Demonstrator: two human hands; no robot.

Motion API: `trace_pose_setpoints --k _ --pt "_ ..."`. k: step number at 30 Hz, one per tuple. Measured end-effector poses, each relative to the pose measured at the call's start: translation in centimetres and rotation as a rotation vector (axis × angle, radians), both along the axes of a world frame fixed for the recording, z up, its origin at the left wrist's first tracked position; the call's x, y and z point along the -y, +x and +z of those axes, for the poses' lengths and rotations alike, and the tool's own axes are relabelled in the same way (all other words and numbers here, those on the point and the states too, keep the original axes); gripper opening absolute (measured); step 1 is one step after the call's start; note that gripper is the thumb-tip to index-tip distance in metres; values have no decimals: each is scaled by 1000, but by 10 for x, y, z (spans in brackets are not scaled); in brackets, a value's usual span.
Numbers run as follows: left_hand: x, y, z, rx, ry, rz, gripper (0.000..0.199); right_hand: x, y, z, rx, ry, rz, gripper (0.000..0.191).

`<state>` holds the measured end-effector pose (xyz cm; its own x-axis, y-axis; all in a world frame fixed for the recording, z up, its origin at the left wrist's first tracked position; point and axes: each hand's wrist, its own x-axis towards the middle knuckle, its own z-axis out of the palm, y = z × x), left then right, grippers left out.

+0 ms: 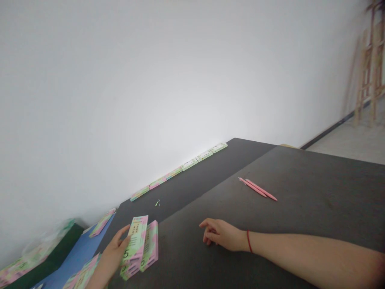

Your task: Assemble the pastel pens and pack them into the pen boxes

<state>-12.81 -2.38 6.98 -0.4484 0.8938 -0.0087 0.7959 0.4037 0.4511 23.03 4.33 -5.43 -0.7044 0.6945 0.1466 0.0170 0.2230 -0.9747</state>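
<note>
My left hand is at the near left of the dark table, thumb and fingers closed on the edge of a green-and-pink printed booklet marked with a 5. More of the same print shows just beneath it. A matching stack of booklets touches it on the right. Over the table's near middle is my right hand, palm down, with a red string at the wrist. Its index finger reaches out and the other fingers curl loosely, apart from any object.
Several similar booklets line the table's back edge along the white wall. Two pink pens lie right of centre; small scraps lie at left. A green box and more booklets sit on a blue surface. Wooden easels stand far right.
</note>
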Motion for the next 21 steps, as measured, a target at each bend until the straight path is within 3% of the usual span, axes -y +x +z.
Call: trace_pose_setpoints --k 3,7,12,21 --pt "-14 9 -5 -258 -135 -101 51 0 2 2 10 9 9 30" --pt "-28 25 -10 -362 -219 -124 52 0 4 2 12 0 21 29" --pt "-27 33 -10 -506 -286 -113 52 -1 4 -1 8 24 33 30" --pt "-31 20 -16 -491 -256 -112 53 1 5 2 13 39 32 28"
